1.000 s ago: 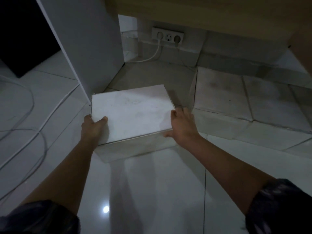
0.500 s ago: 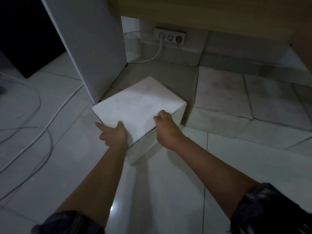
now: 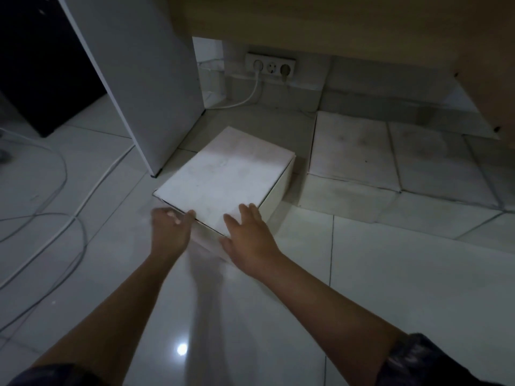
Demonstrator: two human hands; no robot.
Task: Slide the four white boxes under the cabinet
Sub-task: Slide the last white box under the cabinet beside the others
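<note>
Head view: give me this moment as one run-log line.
step: pushing white box under cabinet | left hand: open at near corner | right hand: open, flat on near edge | box: turned diagonal, partly under | other boxes: already under

Sitting skewed on the floor (image 3: 390, 274), box (image 3: 228, 174), far corner poking into the bay under the cabinet (image 3: 334, 20). Blocking the left: white panel (image 3: 139, 79), its foot just beside the box's left edge. Filling the right of the bay: 3 boxes (image 3: 354, 146) in a row, nearest one just beside the skewed box's right corner. Staying open: a strip of bare floor behind the box, running back to the outlet strip (image 3: 270, 66) and its cable (image 3: 245, 98). Trailing over the tiles at far left: loose cables (image 3: 55, 218). Crowding the box's near corner: left hand (image 3: 170, 232) and right hand (image 3: 248, 240), palms flat.
</note>
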